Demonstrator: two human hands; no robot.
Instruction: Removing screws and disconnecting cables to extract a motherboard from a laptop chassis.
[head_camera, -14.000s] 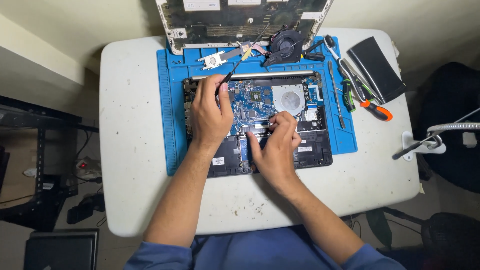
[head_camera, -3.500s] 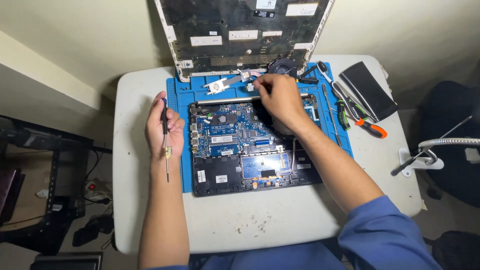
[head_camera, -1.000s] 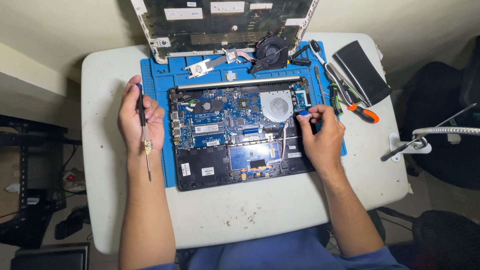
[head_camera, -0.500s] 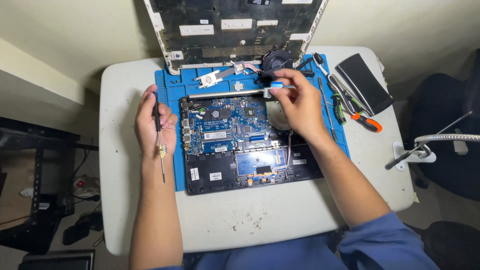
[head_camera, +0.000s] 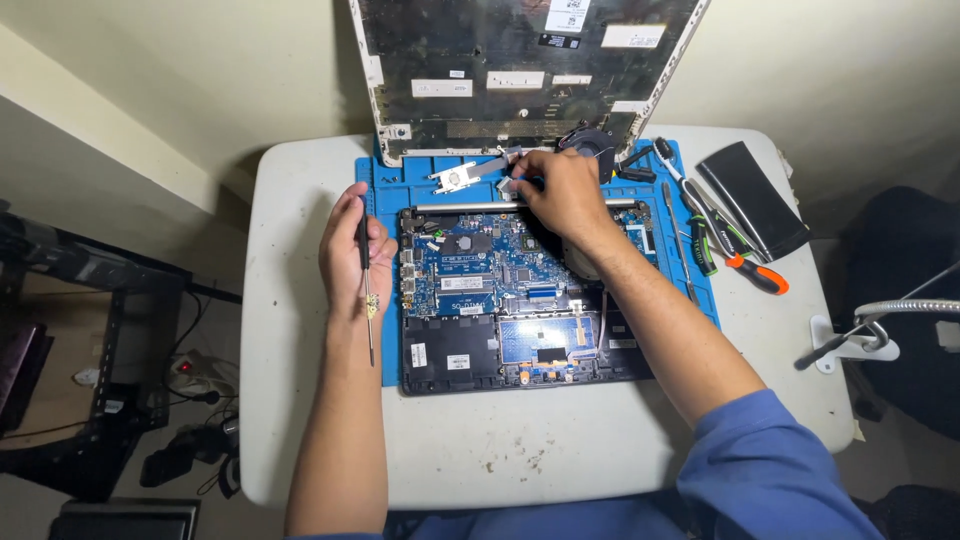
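Two bare hands are working over an opened black laptop base (head_camera: 520, 320) with a blue circuit board, lying on a blue rubber mat (head_camera: 385, 200) on the white surface (head_camera: 300, 400). The left hand (head_camera: 352, 255) is resting at the mat's left edge, its fingers wrapped around a slim black-handled screwdriver (head_camera: 367, 285) pointing toward the person. The right hand (head_camera: 560, 190) is reaching past the laptop's far edge, fingers pinching a small silver part (head_camera: 508, 185) beside a black round fan (head_camera: 590, 142).

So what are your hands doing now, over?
Left hand gripping screwdriver. Right hand reaching metal bracket behind open laptop. Nothing blocking.
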